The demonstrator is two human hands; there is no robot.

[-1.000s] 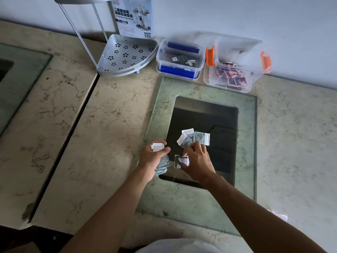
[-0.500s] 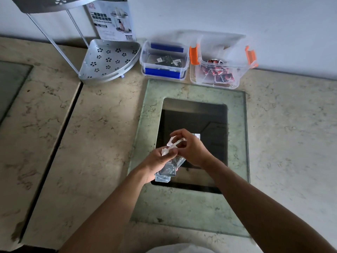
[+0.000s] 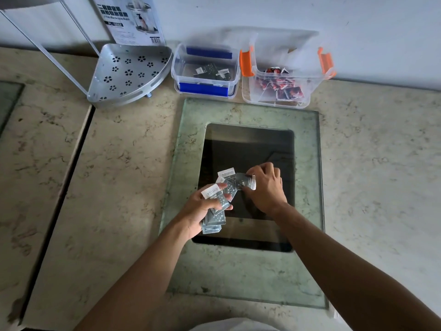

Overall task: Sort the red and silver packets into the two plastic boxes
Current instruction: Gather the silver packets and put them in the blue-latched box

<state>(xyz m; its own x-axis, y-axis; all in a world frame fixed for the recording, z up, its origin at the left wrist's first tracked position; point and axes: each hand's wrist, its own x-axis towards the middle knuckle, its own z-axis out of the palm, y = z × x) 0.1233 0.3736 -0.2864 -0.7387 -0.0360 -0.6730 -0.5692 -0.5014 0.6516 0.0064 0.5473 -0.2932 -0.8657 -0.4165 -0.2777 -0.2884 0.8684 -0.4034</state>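
Several silver packets (image 3: 216, 212) sit fanned in the left hand (image 3: 202, 209), fingers curled round them, while the right hand (image 3: 266, 187) pinches another (image 3: 243, 181) just beside it. Best to square the stack (it looks loose) before carrying it ahead to the blue-latched box (image 3: 206, 70).

We see a perforated metal corner shelf (image 3: 128, 72) on the marble counter (image 3: 381, 175) by the wall, a printed product card (image 3: 130, 19) propped behind it, and a glass panel (image 3: 307, 211) framing a dark opening (image 3: 248, 149)
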